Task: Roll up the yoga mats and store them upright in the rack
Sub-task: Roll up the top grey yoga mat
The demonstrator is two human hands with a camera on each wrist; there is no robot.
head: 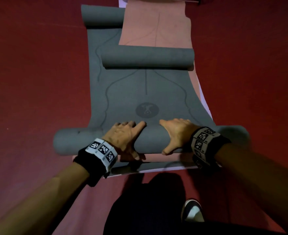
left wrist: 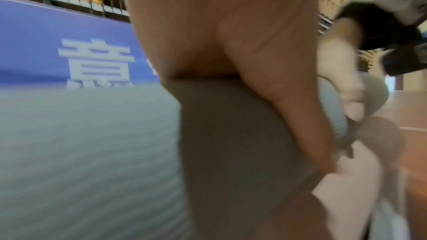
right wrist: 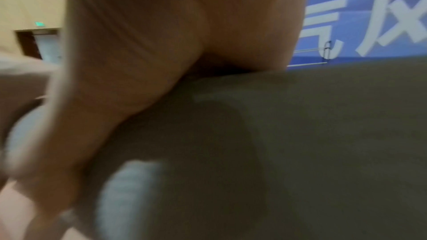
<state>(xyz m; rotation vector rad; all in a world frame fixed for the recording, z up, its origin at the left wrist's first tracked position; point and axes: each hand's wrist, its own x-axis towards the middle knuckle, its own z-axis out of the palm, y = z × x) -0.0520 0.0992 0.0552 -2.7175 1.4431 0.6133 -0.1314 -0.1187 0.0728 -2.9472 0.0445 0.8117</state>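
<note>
A grey yoga mat (head: 139,92) lies lengthwise on the red floor, its near end wound into a thick roll (head: 151,141). Its far end curls into a smaller roll (head: 146,56). My left hand (head: 126,138) and right hand (head: 177,134) sit side by side on the middle of the near roll, fingers over its top and far side, thumbs on the near side. The left wrist view shows my left hand (left wrist: 231,43) on the roll (left wrist: 231,152). In the right wrist view my right hand (right wrist: 150,43) wraps the roll (right wrist: 300,134). A pink mat (head: 156,22) lies underneath.
A second grey mat with a rolled far end (head: 102,16) lies under the others at the back left. Red floor (head: 38,65) spreads on both sides. My shoe (head: 192,211) stands just behind the mats. A blue banner (right wrist: 369,15) with white characters hangs ahead.
</note>
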